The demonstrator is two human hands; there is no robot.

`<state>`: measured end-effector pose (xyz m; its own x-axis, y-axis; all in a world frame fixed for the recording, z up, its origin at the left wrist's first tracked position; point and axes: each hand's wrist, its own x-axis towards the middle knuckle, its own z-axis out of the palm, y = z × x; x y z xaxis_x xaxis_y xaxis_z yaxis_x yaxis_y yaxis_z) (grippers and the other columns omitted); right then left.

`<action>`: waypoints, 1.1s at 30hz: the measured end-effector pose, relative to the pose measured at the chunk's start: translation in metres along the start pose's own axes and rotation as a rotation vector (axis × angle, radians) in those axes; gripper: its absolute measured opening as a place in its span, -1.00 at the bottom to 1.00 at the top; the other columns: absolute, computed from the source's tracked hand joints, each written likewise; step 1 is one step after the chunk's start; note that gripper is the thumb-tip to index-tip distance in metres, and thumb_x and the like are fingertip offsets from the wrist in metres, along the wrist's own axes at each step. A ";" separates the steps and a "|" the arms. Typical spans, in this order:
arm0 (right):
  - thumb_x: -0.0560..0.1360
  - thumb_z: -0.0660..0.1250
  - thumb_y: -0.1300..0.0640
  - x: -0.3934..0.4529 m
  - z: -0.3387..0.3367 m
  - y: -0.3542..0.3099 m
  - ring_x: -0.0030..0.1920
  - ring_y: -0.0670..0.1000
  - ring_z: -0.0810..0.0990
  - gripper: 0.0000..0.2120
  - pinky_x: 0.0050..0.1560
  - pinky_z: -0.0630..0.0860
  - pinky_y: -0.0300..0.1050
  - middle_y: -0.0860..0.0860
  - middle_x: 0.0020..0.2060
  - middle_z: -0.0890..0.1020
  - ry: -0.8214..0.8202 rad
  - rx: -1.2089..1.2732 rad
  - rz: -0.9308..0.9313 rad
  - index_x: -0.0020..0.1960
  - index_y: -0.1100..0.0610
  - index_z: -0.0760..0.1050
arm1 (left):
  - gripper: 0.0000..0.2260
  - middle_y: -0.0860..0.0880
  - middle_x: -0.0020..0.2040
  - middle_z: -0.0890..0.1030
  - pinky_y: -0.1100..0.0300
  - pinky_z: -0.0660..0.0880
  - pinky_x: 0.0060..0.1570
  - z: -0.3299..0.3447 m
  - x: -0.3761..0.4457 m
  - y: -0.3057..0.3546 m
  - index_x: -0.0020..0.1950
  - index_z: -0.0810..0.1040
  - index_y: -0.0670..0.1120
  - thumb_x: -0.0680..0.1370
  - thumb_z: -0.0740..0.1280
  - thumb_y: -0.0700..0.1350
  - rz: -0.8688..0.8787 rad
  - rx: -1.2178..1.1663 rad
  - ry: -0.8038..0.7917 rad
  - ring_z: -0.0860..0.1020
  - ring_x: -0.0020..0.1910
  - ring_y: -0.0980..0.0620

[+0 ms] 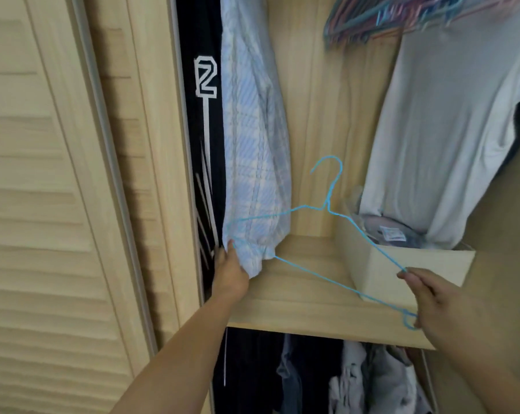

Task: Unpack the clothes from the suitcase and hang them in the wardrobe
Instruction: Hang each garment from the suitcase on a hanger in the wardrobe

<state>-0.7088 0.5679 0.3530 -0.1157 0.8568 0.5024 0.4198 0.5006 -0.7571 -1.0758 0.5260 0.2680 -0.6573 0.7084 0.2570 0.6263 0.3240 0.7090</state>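
Over shelf edge [312, 321] — hanger [327, 204], both hands

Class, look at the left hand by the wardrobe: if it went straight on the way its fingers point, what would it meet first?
Probably the blue checked shirt: the left hand already touches its hem, holding one end of the blue hanger, fingers pointing up along the cloth. Depth is unclear.

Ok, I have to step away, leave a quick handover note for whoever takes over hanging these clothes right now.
Left hand: holds one end of the blue wire hanger, by the hem of the hanging light blue checked shirt.
Right hand: grips the hanger's other end.
Hanger is bare, off the rail, over the wardrobe shelf.
Done: checked shirt, dark garment and white T-shirt hang.
Left: suitcase out of view; put a garment on this hanger and hang it.
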 end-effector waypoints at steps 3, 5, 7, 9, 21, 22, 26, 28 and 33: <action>0.61 0.28 0.07 0.036 0.035 -0.005 -0.22 0.21 0.65 -0.77 -0.21 0.44 -0.03 0.12 -0.24 0.70 -0.018 -0.178 -0.126 -0.05 0.12 0.67 | -0.28 -0.24 0.65 -0.09 -0.01 -0.07 0.59 -0.002 -0.017 -0.008 0.66 -0.04 -0.15 0.58 0.24 -0.23 -0.037 0.065 -0.015 -0.13 0.63 -0.22; 0.60 0.31 0.13 0.056 0.057 -0.012 -0.06 0.31 0.64 -0.81 -0.11 0.45 0.05 0.25 -0.12 0.70 -0.009 -0.267 -0.050 0.00 0.16 0.69 | -0.26 -0.20 0.65 -0.19 0.00 -0.04 0.59 -0.008 -0.033 -0.008 0.67 -0.06 -0.10 0.58 0.25 -0.18 -0.096 0.101 -0.068 -0.15 0.63 -0.20; 0.59 0.30 0.17 0.062 0.079 -0.034 -0.01 0.33 0.61 -0.83 -0.06 0.48 0.08 0.30 -0.07 0.67 0.027 -0.286 0.000 0.02 0.17 0.67 | -0.25 -0.19 0.64 -0.24 0.08 0.01 0.57 -0.017 -0.046 -0.006 0.68 -0.04 -0.05 0.56 0.26 -0.21 -0.051 0.080 -0.074 -0.10 0.64 -0.18; 0.58 0.28 0.21 0.055 0.104 -0.069 -0.02 0.34 0.60 -0.83 -0.12 0.47 0.08 0.32 -0.10 0.65 0.065 -0.264 -0.009 0.02 0.22 0.64 | -0.24 -0.17 0.64 -0.25 0.21 0.06 0.51 -0.027 -0.053 -0.005 0.68 -0.04 -0.04 0.56 0.28 -0.24 0.053 0.034 -0.063 -0.04 0.64 -0.14; 0.61 0.27 0.16 -0.021 0.105 0.003 -0.10 0.31 0.66 -0.79 -0.08 0.58 0.13 0.23 -0.08 0.71 -0.030 -0.160 -0.006 0.12 0.15 0.67 | -0.25 -0.11 0.56 0.30 0.17 0.10 0.56 -0.058 -0.032 -0.012 0.66 0.12 -0.11 0.53 0.37 -0.18 0.025 -0.074 -0.112 0.26 0.56 -0.06; 0.61 0.27 0.13 -0.024 0.102 0.013 -0.10 0.29 0.66 -0.78 -0.09 0.60 0.14 0.20 -0.08 0.71 -0.038 -0.090 0.063 0.10 0.14 0.67 | -0.26 -0.13 0.60 0.23 0.24 0.03 0.55 -0.056 -0.030 -0.012 0.66 0.09 -0.12 0.55 0.37 -0.20 0.035 -0.049 -0.102 0.18 0.59 -0.05; 0.66 0.23 0.19 -0.041 0.090 0.033 -0.36 0.05 0.53 -0.79 -0.39 0.64 0.04 0.11 -0.28 0.57 -0.076 0.236 0.335 0.09 0.13 0.65 | -0.22 -0.16 0.66 0.03 0.27 -0.05 0.50 -0.043 -0.022 -0.010 0.68 0.01 -0.05 0.56 0.36 -0.16 0.018 -0.043 -0.109 0.03 0.64 -0.06; 0.67 0.19 0.22 -0.057 0.080 0.035 -0.48 -0.02 0.43 -0.79 -0.50 0.57 -0.10 0.11 -0.43 0.45 -0.096 0.380 0.409 0.06 0.20 0.60 | -0.20 -0.14 0.67 -0.09 0.21 -0.05 0.52 -0.033 -0.028 -0.008 0.68 -0.07 -0.01 0.57 0.34 -0.14 -0.023 -0.009 -0.127 -0.03 0.65 -0.07; 0.69 0.18 0.18 -0.084 0.068 0.043 -0.47 0.04 0.50 -0.79 -0.50 0.49 -0.12 0.16 -0.42 0.50 -0.099 0.445 0.475 0.05 0.19 0.57 | -0.12 -0.15 0.65 -0.25 0.00 -0.01 0.59 -0.025 -0.035 -0.008 0.65 -0.28 0.00 0.59 0.32 -0.07 -0.091 0.141 -0.211 -0.08 0.64 -0.18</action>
<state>-0.7420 0.5253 0.2500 -0.1009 0.9938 0.0463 0.0355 0.0501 -0.9981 -1.0683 0.4834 0.2700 -0.6212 0.7825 0.0434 0.6303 0.4659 0.6210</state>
